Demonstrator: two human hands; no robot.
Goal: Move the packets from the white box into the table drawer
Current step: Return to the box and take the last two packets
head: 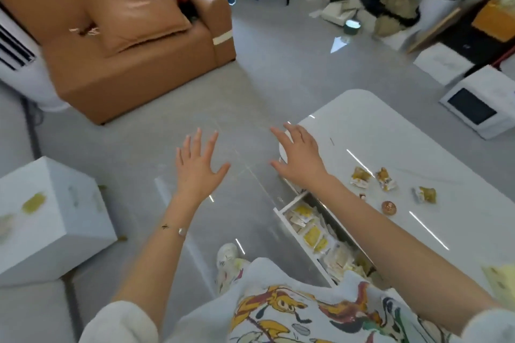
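Left of the white table [390, 131], on the floor, stands the white box [50, 217], its top blurred, perhaps with yellow markings. The drawer [280, 213] is pulled out of the table's near side. Off the table's left corner, the left hand [196, 164] and right hand [299, 156] hover apart, fingers spread, holding nothing. Yellow-and-white packets [312, 235] fill the drawer, and three loose packets [386, 179] lie on the tabletop.

the white box [50, 214] is blurred, its left side cut off.
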